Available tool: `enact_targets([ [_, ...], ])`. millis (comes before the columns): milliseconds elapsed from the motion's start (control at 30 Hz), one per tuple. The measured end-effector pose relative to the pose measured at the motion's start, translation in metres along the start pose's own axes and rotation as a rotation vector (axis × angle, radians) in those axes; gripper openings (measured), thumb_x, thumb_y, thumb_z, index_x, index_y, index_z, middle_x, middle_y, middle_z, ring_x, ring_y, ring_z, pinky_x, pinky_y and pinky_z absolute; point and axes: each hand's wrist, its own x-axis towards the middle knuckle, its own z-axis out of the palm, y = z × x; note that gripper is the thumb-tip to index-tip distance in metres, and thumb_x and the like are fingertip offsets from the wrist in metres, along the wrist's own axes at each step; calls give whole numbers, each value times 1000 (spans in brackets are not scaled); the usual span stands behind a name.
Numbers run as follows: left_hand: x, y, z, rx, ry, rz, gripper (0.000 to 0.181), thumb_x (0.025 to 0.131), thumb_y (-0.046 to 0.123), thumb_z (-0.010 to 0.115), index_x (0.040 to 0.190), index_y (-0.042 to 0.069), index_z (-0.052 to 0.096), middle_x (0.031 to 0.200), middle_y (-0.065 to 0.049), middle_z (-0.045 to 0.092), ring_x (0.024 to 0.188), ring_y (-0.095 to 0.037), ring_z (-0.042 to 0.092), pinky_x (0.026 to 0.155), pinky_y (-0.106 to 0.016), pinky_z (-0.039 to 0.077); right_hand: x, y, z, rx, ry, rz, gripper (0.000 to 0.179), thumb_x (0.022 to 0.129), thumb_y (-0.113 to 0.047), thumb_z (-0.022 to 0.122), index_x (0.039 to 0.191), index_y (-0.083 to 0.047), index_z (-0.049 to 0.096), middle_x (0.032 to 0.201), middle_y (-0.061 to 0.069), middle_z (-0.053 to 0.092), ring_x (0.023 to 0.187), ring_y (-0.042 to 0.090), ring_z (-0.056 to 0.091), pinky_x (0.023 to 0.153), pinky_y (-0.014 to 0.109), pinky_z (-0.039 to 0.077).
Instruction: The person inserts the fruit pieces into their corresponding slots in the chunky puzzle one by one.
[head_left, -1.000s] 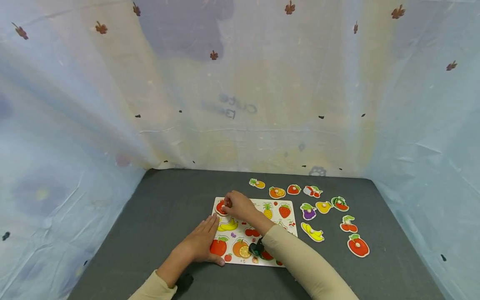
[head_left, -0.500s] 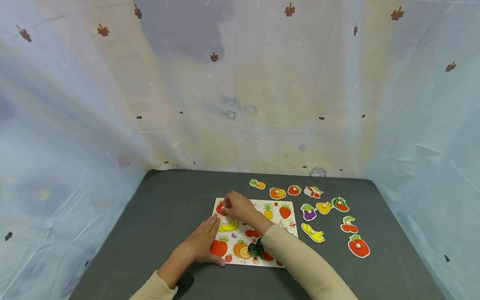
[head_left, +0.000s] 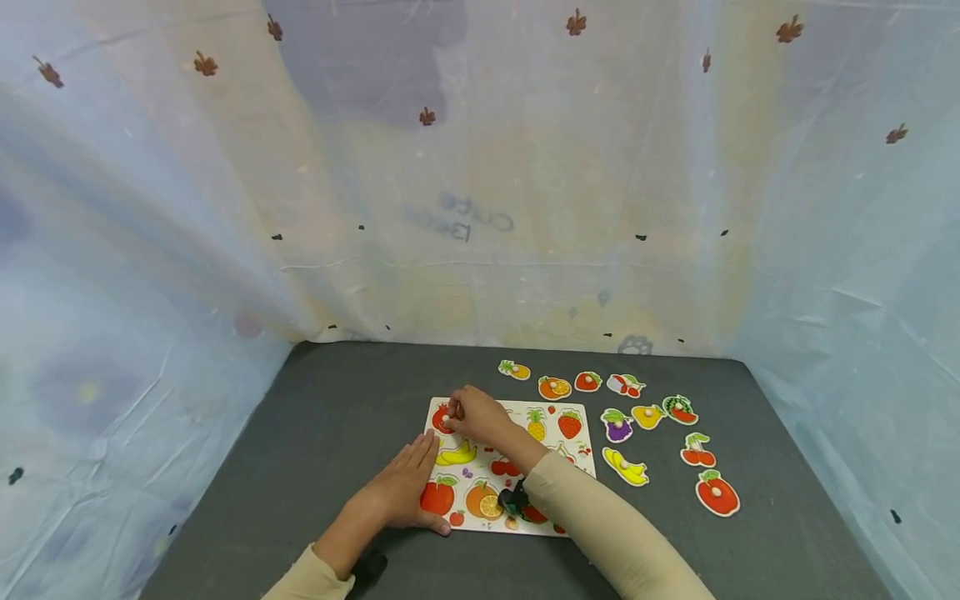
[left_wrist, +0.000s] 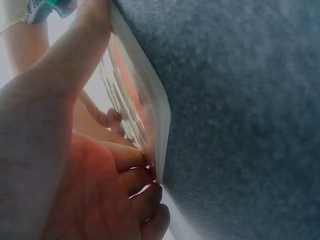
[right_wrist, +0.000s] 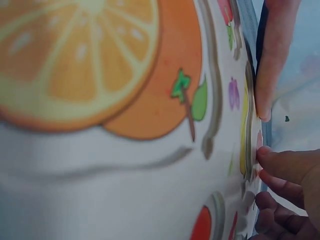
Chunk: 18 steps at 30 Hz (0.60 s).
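The dark tabletop (head_left: pixel 360 392) is covered for a good part by loose fruit pieces, to the right of and beyond a white puzzle board (head_left: pixel 553 435) printed with fruit. The board looks to be made of thin, stiff wood, likely light enough to be slid by a careless push; it would best be steadied at its edges.

The left edge is met by the left hand (head_left: pixel 405 483), laid out flat and relaxed, with the thumb at the near corner; nothing is grasped by it. The right hand (head_left: pixel 480 414) is curled over the far left corner, its thumb and fingertips brought together in what appears to be a pinch.

Beneath those fingertips the pomegranate piece (head_left: pixel 442 417) is seen, partly covered, lying at its place on the board; whether it is fully seated cannot be told. It is judged light, rigid and smooth-faced, hard to damage, but awkward to be lifted by its thin rim.

On the loose apple (head_left: pixel 717 504), a small round knob (head_left: pixel 717 492) is shown near the middle. A matching one is probably gripped on the pomegranate, though it is hidden; such a knob is the best hold.
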Motion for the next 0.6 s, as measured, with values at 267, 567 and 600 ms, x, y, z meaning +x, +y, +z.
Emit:
enact_targets([
  [267, 11, -21, 19, -25, 44, 26, 149, 66, 85, 83, 168, -5, 22, 178, -22, 14, 165, -40, 12, 133, -60, 15, -14, 4, -15, 36, 7, 0, 18, 95, -26, 84, 96, -16, 69, 92, -3, 57, 77, 13, 54, 66, 27, 51],
  [567, 1, -8, 6, -32, 46, 23, 145, 68, 83, 83, 167, -5, 23, 177, -23, 17, 164, -40, 14, 134, -58, 10, -37, 24, -40, 66, 71, -28, 16, 100, -29, 79, 100, -17, 69, 98, 2, 60, 79, 13, 53, 68, 30, 50],
  [600, 0, -7, 5, -27, 44, 18, 144, 69, 81, 85, 167, -6, 24, 177, -23, 18, 164, -40, 14, 134, -58, 11, -40, 26, -44, 76, 78, -28, 16, 100, -28, 79, 101, -16, 69, 98, 3, 61, 79, 14, 54, 68, 31, 51],
])
